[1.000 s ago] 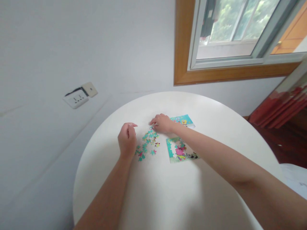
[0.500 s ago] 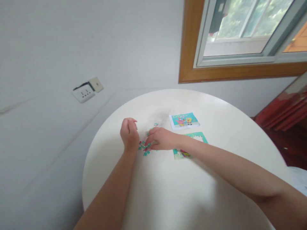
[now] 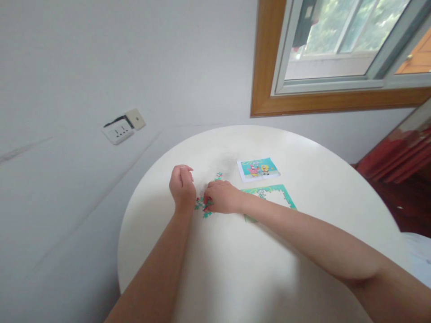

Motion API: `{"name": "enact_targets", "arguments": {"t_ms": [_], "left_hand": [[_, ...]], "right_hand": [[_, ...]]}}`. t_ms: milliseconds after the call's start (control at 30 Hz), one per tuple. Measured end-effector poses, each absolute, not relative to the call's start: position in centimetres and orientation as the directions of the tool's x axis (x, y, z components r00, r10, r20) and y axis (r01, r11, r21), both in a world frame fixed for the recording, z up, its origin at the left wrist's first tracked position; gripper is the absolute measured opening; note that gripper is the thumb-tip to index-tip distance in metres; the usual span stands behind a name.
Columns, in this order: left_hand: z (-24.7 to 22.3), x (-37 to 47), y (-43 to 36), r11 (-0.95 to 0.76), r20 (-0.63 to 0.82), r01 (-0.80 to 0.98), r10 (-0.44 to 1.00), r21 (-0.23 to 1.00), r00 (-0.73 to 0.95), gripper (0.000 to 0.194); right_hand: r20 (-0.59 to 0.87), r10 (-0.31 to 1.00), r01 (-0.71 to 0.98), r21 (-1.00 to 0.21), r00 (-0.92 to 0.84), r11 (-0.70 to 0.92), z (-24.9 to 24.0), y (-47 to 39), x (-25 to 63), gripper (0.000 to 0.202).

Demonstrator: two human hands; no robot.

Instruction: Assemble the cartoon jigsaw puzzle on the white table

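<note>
From the head camera, I see a round white table [image 3: 224,264]. On its middle, between my two hands, lie the small green and pink jigsaw pieces [image 3: 206,215]. They make a thin, messy line. Its long way runs from near me to the far side, leaning a bit right at the far end.

My right hand [image 3: 222,197] is bent over this line, with its fingers curled down onto the pieces. I cannot tell if it pinches one. My left hand [image 3: 182,185] rests on its side just left of the pieces, fingers rolled in loosely, thumb on top. I cannot tell if something is inside.

Right of the pieces is the flat green puzzle board [image 3: 287,194] with a white gap. Its long side goes left to right, and my right arm hides the near part. Just past it lies the blue paper picture card [image 3: 258,169], long side also left to right, right end tipped slightly away.
</note>
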State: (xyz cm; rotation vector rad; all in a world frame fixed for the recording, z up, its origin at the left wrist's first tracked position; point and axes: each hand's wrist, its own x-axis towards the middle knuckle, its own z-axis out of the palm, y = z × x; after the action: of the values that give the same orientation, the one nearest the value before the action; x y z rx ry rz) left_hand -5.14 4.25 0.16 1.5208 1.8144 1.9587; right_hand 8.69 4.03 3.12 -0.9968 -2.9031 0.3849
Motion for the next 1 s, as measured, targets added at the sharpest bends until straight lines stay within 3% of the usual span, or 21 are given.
{"name": "enact_targets", "arguments": {"t_ms": [233, 567, 1000], "left_hand": [[0.3, -5.4, 4.2, -0.287, 0.583, 0.539, 0.621, 0.792, -0.525, 0.022], [0.6, -5.4, 4.2, -0.29, 0.582, 0.532, 0.609, 0.796, -0.539, 0.024], [0.6, -5.3, 4.1, -0.268, 0.578, 0.553, 0.628, 0.789, -0.521, 0.023]], "right_hand": [[0.048, 0.61, 0.576, -0.28, -0.791, 0.768, 2.7, 5.9, 7.8, 0.029], [-0.013, 0.657, 0.639, -0.248, -0.753, 0.728, 3.0, 5.5, 6.7, 0.024], [-0.041, 0.709, 0.631, -0.495, -0.704, 0.598, 2.1, 6.1, 6.6, 0.015]]}}
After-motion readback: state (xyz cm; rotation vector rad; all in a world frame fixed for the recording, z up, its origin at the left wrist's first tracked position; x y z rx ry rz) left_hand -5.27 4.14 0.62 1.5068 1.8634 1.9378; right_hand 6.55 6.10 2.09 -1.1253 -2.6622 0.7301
